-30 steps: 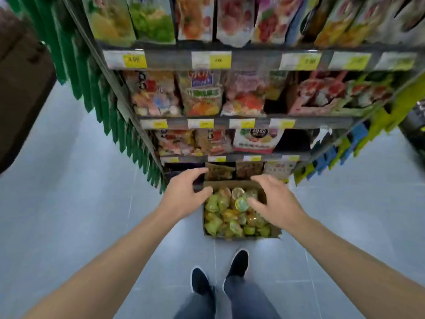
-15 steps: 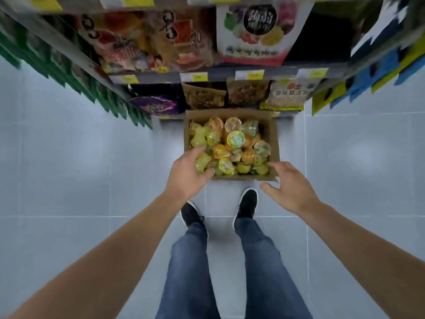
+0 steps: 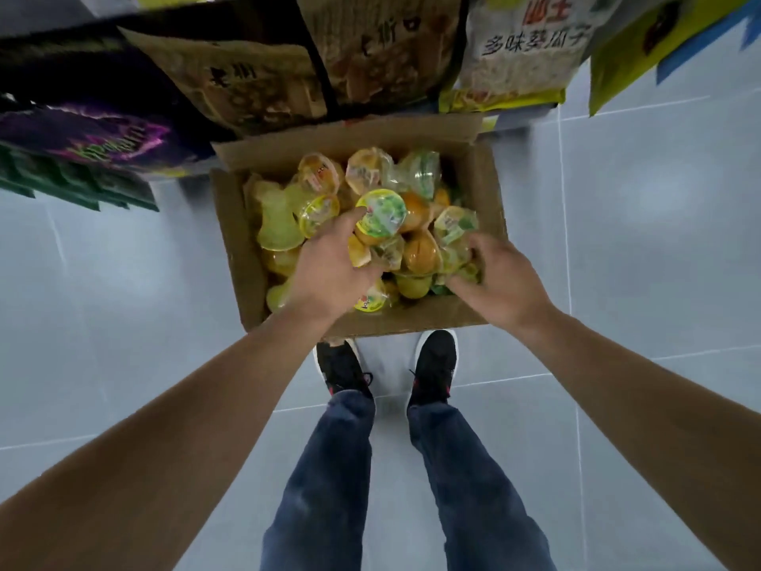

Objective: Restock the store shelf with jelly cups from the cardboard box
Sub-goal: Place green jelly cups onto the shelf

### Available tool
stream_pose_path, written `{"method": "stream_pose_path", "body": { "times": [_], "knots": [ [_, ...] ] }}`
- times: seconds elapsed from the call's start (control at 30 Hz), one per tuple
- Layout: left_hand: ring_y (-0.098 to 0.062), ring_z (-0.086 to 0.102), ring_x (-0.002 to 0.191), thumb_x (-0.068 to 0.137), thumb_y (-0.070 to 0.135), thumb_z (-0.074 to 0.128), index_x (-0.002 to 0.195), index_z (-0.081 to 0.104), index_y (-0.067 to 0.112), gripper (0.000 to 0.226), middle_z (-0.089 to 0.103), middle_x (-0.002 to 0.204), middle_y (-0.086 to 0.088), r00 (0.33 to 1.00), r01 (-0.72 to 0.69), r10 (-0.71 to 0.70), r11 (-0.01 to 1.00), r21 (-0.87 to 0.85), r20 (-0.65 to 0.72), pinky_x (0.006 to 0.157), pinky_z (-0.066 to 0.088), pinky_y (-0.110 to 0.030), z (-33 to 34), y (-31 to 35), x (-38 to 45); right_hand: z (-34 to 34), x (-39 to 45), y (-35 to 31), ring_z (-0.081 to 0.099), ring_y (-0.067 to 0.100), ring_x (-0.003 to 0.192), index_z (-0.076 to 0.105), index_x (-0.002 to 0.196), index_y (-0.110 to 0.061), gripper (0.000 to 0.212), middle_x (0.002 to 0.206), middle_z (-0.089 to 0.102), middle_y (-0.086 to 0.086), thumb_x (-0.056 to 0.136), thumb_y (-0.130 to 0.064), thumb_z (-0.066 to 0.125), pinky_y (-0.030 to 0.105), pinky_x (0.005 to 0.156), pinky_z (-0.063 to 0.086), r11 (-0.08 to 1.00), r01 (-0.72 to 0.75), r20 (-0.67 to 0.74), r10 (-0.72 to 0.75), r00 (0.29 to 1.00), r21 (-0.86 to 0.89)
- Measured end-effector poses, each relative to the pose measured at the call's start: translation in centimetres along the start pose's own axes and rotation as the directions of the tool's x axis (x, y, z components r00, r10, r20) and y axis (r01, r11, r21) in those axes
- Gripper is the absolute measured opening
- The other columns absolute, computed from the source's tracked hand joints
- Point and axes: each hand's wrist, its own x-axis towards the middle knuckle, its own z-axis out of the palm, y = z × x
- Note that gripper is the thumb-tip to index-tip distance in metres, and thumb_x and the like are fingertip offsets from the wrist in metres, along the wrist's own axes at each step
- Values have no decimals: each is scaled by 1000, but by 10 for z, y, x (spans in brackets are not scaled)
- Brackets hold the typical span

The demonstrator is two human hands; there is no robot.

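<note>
An open cardboard box [image 3: 412, 322] stands on the floor in front of the bottom shelf, heaped with several yellow, orange and green jelly cups [image 3: 280, 226]. My left hand [image 3: 329, 269] reaches into the middle of the heap. Its thumb and fingers curl round a green-lidded cup [image 3: 383, 211] on top. My right hand [image 3: 502, 282] is in the box's near right corner, blurred, with its fingers curled over wrapped cups [image 3: 453, 234] there.
Above the box, the bottom shelf holds brown snack bags [image 3: 247, 76], a purple bag [image 3: 103, 138] and a white and yellow bag [image 3: 523, 47]. My black shoes [image 3: 436, 364] stand just behind the box on grey floor tiles [image 3: 659, 241].
My view has dropped toward the box, which now looks much closer. Both hands have moved from its near edge into the cups. The left hand has closed round the green-lidded cup.
</note>
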Motion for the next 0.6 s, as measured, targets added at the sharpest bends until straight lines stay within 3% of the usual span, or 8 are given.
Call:
{"method": "stream_pose_path", "body": {
  "times": [0.1,0.27,0.4,0.5,0.6],
  "knots": [
    [-21,41,139,83,24,77,151,37,22,79,44,152,-3,999,-51,52,992,112,-12,114,36,-32,28,-22,43,20,48,14,54,25,122,46,142,-24,67,135,54,4,82,-43,69,36,101,45,998,13,-53,-9,999,66],
    [-33,28,146,81,27,79,156,22,24,95,21,162,-9,989,-142,151,946,291,-8,115,34,-43,75,-58,95,41,124,15,48,20,129,32,150,-23,83,146,45,2,82,-40,75,36,108,40,967,25,-150,14,989,255],
    [-36,9,152,74,31,86,156,8,28,113,5,165,-10,972,-211,236,855,474,6,121,23,-51,101,-72,119,48,176,14,35,16,141,18,156,-29,96,157,32,-4,81,-46,75,34,115,31,902,7,-97,39,995,432],
    [-38,14,150,69,28,89,155,9,31,117,12,162,-14,965,-205,260,832,515,-35,119,27,-52,107,-78,134,51,203,13,37,12,139,15,156,-34,101,155,35,-8,78,-48,76,35,116,32,863,14,-48,12,999,506],
    [-37,31,141,69,26,89,154,21,27,109,29,153,-15,952,-217,296,832,511,-77,113,37,-48,105,-81,141,53,215,13,40,6,131,20,155,-34,96,151,38,-8,79,-37,79,28,113,34,863,38,-25,-29,999,504]
  ]
}}
